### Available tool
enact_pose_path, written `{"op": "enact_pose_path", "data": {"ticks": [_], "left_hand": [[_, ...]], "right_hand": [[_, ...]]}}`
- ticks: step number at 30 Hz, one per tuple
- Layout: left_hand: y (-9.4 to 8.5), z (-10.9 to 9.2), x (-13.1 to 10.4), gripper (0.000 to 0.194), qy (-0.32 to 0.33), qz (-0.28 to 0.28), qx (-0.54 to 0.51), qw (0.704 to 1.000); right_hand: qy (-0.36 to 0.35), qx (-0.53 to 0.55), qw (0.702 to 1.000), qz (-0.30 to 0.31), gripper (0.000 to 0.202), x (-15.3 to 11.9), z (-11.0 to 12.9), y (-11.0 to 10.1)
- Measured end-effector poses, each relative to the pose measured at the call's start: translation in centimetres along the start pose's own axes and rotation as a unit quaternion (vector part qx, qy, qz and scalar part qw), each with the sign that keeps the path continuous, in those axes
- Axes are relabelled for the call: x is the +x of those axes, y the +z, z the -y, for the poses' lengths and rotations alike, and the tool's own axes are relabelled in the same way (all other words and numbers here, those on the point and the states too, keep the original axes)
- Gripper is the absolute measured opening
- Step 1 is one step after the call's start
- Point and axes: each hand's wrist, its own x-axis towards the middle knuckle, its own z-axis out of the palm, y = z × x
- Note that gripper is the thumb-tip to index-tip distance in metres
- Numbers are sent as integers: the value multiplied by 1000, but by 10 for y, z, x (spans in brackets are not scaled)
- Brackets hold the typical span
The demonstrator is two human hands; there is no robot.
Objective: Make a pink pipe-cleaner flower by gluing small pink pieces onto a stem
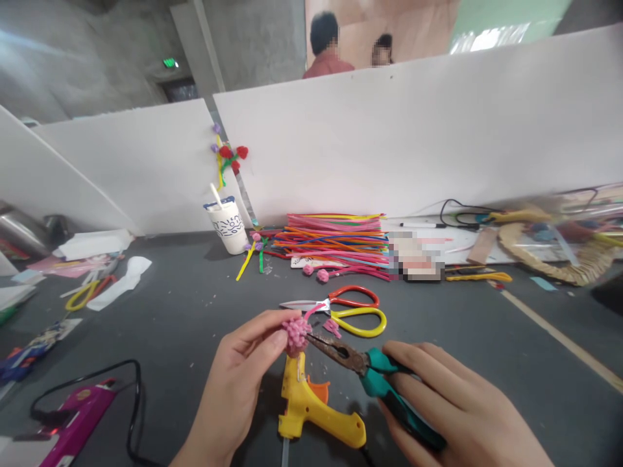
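Between the thumb and fingers of my left hand (243, 363) is a pink pipe-cleaner flower (296, 334), a bumpy ball with a short pink stem pointing up and right. My right hand (448, 402) grips green-handled needle-nose pliers (367, 366), whose rusty tips touch the flower's right side. Whether the jaws pinch part of it, I cannot tell. Just below lies a yellow hot glue gun (316, 408) with an orange trigger. Beyond the flower rest scissors (357, 310) with one red and one yellow handle, beside a small pink scrap (333, 327).
A pile of coloured pipe cleaners (335, 240) lies at the back, with pink flower balls (322, 276) in front. A white cup with a straw (226, 224) stands left of it. At the lower left is a magenta power strip (80, 421) with a black cable. White partitions (413, 130) border the table.
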Motion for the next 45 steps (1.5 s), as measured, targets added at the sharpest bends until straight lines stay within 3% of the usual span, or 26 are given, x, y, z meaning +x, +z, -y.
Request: {"op": "enact_pose_path", "data": {"ticks": [8,17,32,40,45], "left_hand": [[5,-2,-2,26,-21,-6,-40,999],[7,1,-4,13,-27,-6,-20,999],[3,2,0,16,8,9,-19,1000],[-1,3,-1,18,7,18,-6,1000],[2,-1,-2,19,41,22,1,999]], "right_hand": [[-16,-43,999,3,24,-7,-2,7],[-19,-105,994,14,18,-11,0,11],[4,-63,998,-6,13,-12,3,8],[65,92,993,44,17,-3,5,3],[77,156,982,76,16,-2,6,4]]}}
